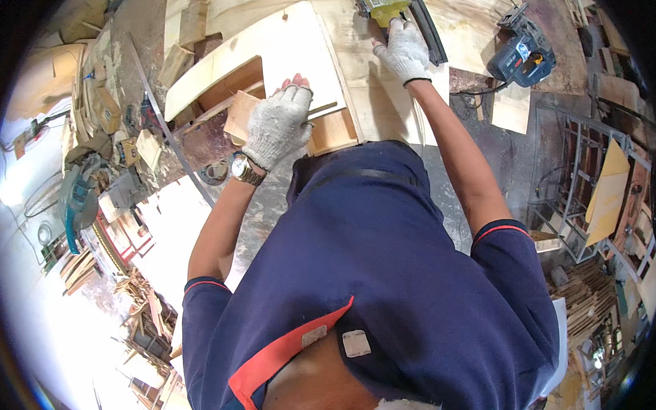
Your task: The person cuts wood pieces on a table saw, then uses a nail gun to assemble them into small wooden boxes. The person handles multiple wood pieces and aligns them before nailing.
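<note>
My left hand [278,127], in a white knit glove with bare fingertips, lies palm down at the near edge of a pale wooden panel [293,43] with a cut-out. Its fingers are stretched out. A small wood piece [239,115] sits beside and partly under that hand. Below the panel, a wooden frame side [332,130] shows near my waist. At the far right of the panel, my gloved right hand [405,52] is closed round the handle of a nail gun [383,6], olive-green with a black magazine [428,34]. The nail gun's tip is hard to make out.
A blue jigsaw [522,53] with a cord rests on the bench to the right. Wood offcuts [177,64] lie at the far left, near a long metal straightedge [168,131]. A metal rack [587,174] stands at the right; a teal power saw [79,203] is at the left.
</note>
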Demonstrator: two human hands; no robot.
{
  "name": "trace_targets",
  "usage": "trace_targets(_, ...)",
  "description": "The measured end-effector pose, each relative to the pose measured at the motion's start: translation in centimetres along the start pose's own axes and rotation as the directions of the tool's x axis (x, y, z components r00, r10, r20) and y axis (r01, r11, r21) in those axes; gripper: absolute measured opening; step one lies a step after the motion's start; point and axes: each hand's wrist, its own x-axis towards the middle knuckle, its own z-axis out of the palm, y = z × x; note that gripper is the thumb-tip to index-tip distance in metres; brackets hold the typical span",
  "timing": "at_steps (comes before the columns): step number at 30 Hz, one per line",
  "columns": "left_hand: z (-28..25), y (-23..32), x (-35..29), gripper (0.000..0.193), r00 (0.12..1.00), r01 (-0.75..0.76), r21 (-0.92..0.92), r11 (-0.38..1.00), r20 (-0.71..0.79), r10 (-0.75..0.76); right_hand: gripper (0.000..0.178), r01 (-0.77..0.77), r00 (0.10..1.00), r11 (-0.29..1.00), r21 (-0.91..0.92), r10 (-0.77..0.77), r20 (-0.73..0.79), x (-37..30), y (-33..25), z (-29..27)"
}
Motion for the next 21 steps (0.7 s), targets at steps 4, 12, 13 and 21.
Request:
trace_targets(4,-0.9,0.8,0.4,0.07,0.999,0.029,-0.01,1.0,0.046,-0.029,0.06,-0.116,0.991,0.992,0.043,0.113,0.066,1.3,-0.1,0.9)
trace_targets(12,-2.6,-0.3,1.8,0.06,0.999,0.023,-0.012,1.0,-0.04,-0.023,0.064,-0.208,0.971,0.921,0.33,0.153,0.186,1.6,0.3,-10.4)
trace_targets(13,-3.4,-0.7,2.1,0.061,0.999,0.043,-0.015,0.999,-0.007,-0.043,0.057,-0.179,0.98,0.928,0.326,0.137,0.147,1.1,0.2,-11.8)
trace_targets(21,-10.0,-3.5,6.9,0.049,0.989,0.089,-0.07,0.994,0.127,-0.079,0.034,-0.597,0.801,-0.053,0.8,0.011,0.599,-4.0,1.6,-13.5)
